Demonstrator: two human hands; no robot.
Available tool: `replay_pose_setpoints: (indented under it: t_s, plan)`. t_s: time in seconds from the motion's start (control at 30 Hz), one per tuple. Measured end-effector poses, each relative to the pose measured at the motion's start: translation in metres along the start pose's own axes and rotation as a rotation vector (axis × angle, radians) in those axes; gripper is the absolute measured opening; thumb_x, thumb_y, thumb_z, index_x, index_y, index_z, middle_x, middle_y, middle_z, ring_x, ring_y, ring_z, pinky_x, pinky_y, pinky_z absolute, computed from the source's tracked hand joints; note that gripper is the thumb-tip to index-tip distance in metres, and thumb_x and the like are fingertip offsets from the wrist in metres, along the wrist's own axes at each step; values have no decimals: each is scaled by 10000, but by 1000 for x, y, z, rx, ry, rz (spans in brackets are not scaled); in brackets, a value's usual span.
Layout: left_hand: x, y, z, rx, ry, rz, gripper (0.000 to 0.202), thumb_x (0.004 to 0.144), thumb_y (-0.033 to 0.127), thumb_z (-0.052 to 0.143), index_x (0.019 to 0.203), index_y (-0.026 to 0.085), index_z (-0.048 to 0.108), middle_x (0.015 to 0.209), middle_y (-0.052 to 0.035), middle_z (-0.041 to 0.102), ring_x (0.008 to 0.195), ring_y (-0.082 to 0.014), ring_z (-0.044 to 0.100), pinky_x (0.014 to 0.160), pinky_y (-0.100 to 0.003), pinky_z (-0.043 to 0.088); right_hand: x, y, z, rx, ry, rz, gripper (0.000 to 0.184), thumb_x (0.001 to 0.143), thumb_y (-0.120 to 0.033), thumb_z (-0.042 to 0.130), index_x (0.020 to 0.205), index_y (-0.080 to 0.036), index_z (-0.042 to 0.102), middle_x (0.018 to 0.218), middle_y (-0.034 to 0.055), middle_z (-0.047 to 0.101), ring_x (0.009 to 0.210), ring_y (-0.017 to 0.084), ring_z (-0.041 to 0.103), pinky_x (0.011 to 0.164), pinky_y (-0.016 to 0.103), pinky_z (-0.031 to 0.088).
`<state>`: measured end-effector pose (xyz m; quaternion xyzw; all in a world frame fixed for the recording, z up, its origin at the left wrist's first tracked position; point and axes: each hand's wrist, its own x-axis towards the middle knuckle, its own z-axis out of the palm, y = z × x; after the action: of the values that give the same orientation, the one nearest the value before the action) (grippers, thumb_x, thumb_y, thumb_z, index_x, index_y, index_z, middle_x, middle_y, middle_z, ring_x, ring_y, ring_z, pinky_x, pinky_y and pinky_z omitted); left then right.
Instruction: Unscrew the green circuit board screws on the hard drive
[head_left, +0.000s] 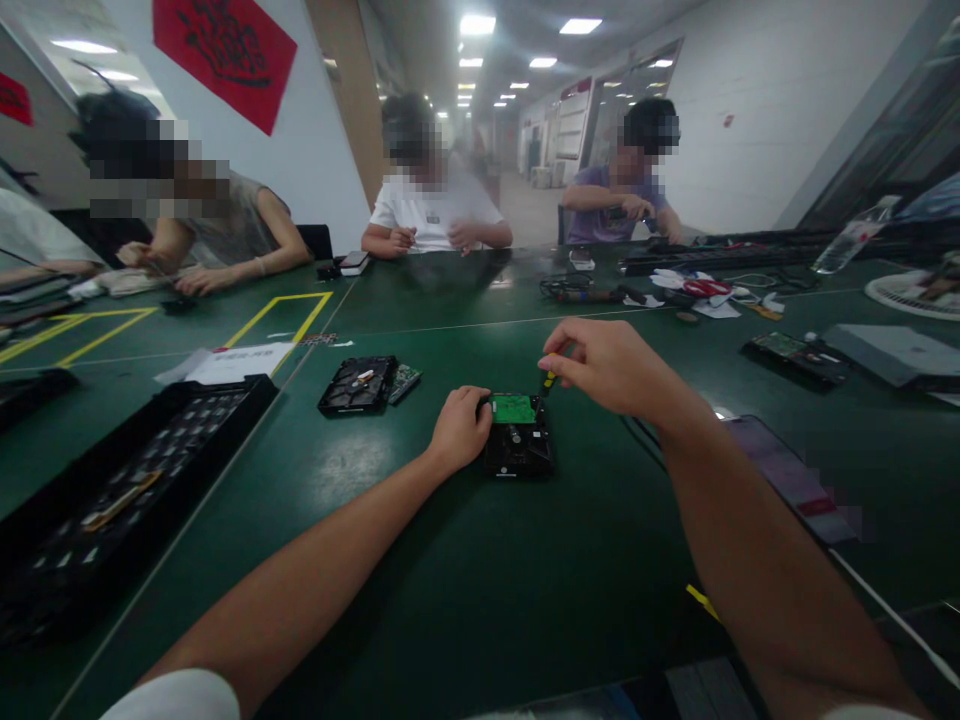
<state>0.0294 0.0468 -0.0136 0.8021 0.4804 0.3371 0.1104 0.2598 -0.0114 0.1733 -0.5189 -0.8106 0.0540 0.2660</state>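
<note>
Left grip [460,430] touches left edge of hard drive [520,437].

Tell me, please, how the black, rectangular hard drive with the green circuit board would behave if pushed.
The hard drive would probably slide, not roll, since it lies flat on the green table. Its solid-looking black casing suggests stiffness. Its exposed circuit board may be fragile.

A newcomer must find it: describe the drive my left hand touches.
On the green table, look right of the long black tray. The left hand touches a black drive; unlike the black case farther left, it bears a bright green board.
</note>
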Motion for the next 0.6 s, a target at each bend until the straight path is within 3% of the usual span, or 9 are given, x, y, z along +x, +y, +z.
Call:
replay_pose_setpoints:
  t_s: [0.23,0.6]
  plan:
    - [0,1,0,-4,12,-6,287,974,202,535,1213,143,682,1193,-127,703,1173,-279,622,1077,-450,502,2,-1,2,6,-10,-72,146,947,-252,628,957,-192,761,953,54,779,784,180,688,741,287,452]
    - [0,2,0,-3,4,-11,287,974,195,533,1212,139,683,1198,-122,705,1165,-282,620,1067,-455,504,-1,-2,-3,36,-50,-20,233,933,-153,581,1066,-191,768,885,36,791,738,177,716,743,282,470]
